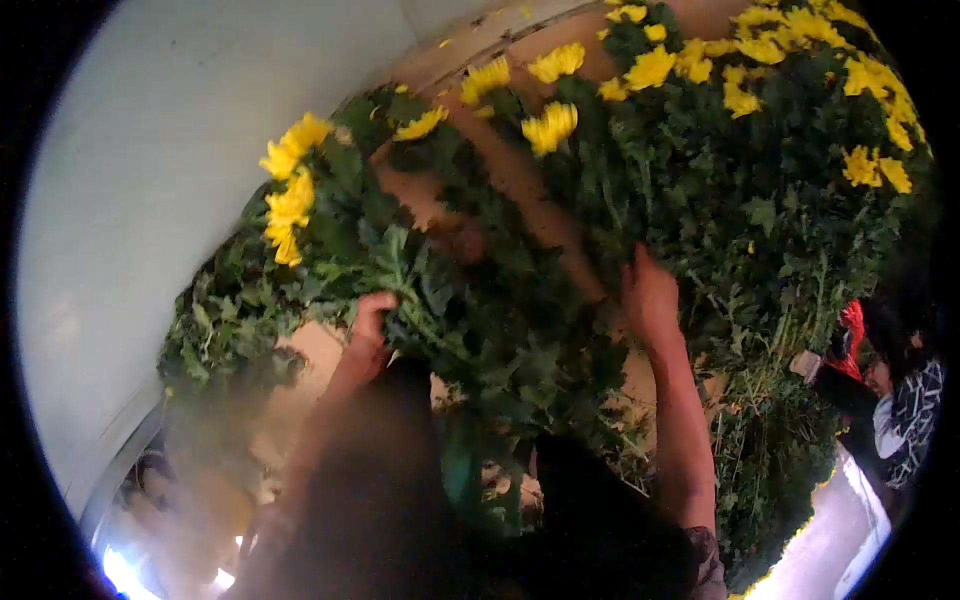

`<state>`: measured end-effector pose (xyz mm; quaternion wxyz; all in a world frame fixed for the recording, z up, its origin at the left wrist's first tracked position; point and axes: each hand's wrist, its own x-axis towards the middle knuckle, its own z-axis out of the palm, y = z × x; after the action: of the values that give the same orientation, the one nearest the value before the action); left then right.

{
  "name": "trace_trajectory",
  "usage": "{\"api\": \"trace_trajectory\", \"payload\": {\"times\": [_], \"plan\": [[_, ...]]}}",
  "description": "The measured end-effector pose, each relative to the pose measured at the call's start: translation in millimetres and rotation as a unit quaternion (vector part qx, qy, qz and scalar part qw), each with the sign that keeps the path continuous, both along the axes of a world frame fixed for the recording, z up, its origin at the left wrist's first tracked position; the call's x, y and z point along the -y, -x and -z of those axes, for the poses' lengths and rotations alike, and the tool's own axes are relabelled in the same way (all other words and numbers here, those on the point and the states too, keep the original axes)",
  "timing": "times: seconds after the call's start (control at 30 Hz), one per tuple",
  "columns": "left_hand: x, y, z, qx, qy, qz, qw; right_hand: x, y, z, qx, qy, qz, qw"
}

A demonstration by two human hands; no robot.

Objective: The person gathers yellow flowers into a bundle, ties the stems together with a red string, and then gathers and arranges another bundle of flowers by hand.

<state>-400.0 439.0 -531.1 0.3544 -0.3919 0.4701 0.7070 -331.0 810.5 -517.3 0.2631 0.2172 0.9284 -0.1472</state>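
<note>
Leafy chrysanthemum stems with yellow blooms surround both of my hands. At the centre left, my left hand (370, 325) is closed round a green chrysanthemum stem (425, 318), its thumb and fingers curled at the leaves. My right hand (650, 295) reaches into the foliage right of centre. Its fingers look closed on chrysanthemum stems (612, 205), though leaves and blur partly hide the fingertips. Above it is a yellow chrysanthemum bloom (550, 128). More blooms (288, 205) stand out at the left, above my left hand.
A dense bank of chrysanthemums (760, 190) fills the right side. A pale wall (170, 170) curves along the left. Brown surface (545, 215) shows between the stems. At the far right is another person's patterned sleeve (912, 415), near something red (852, 338).
</note>
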Motion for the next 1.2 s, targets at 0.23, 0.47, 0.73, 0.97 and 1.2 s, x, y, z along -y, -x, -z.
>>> {"api": "trace_trajectory", "payload": {"times": [0.23,0.47,0.73,0.97,1.2], "plan": [[3,-4,24,-0.027,-0.154,-0.056,0.986,-62,-104,31,-0.037,0.013,-0.061,0.997],[-4,8,0,-0.031,-0.139,-0.021,0.990,-60,-160,33,-0.033,-0.075,-0.131,0.988],[0,3,21,-0.100,-0.146,-0.049,0.983,-20,-75,-30,-0.025,0.023,0.146,0.989],[-15,10,-5,0.004,-0.124,-0.028,0.992,66,-1,12,-0.182,0.130,0.092,0.970],[-15,13,-5,-0.025,-0.113,0.003,0.993,89,5,54,-0.305,0.118,0.037,0.944]]}}
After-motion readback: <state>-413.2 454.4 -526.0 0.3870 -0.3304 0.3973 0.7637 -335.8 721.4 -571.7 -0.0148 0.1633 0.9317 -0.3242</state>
